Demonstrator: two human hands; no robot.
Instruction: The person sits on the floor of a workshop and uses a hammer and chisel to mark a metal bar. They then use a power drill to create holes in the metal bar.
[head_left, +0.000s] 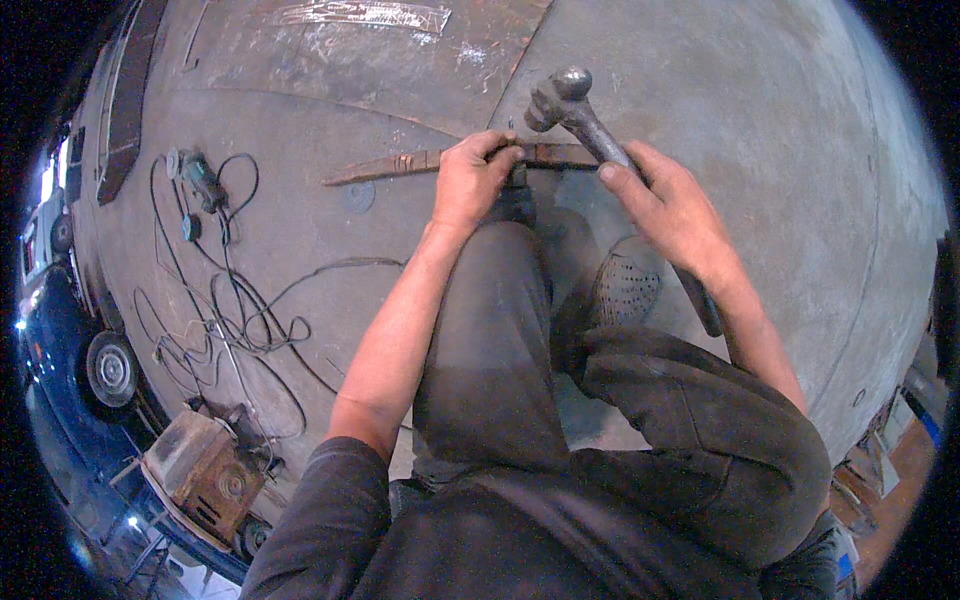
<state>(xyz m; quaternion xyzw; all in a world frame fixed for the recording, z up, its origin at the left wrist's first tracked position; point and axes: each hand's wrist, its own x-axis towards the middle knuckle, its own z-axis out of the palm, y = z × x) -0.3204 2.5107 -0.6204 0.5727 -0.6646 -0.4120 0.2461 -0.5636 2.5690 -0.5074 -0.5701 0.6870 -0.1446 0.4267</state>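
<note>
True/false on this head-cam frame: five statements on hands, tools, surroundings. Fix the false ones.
1. The right hand grips a dark grey metal hammer with a ball-shaped end. True.
2. The left hand has its fingers at a long, narrow, rusty brown bar. True.
3. The bar stands upright on end. False: it runs crosswise, roughly left to right.
4. A green-and-black corded power tool lies on the grey floor, left of the bar. True.
5. Thick gloves cover both hands. False: both are bare.
</note>
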